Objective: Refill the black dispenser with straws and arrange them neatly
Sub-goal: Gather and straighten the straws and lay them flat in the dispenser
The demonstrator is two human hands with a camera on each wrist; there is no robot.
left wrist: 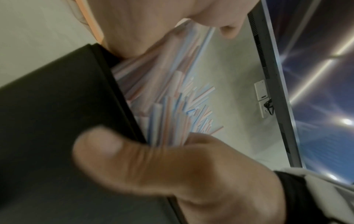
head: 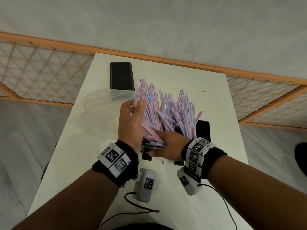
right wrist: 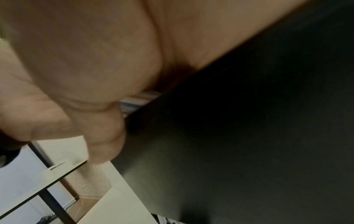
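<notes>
A big loose sheaf of pink-and-blue striped straws fans up out of the black dispenser, which the straws mostly hide. My left hand grips the left side of the sheaf, with the thumb over the straws and the fingers curled behind them. My right hand holds the near ends. Its thumb lies along the outside of the dispenser's near wall, and its fingers are buried among the straws. The right wrist view shows only my palm, the black wall and a sliver of straws.
A flat black lid lies at the far left of the white table, with a crumpled clear plastic bag just in front of it. One stray straw lies by my right wrist. Cables trail near the front edge.
</notes>
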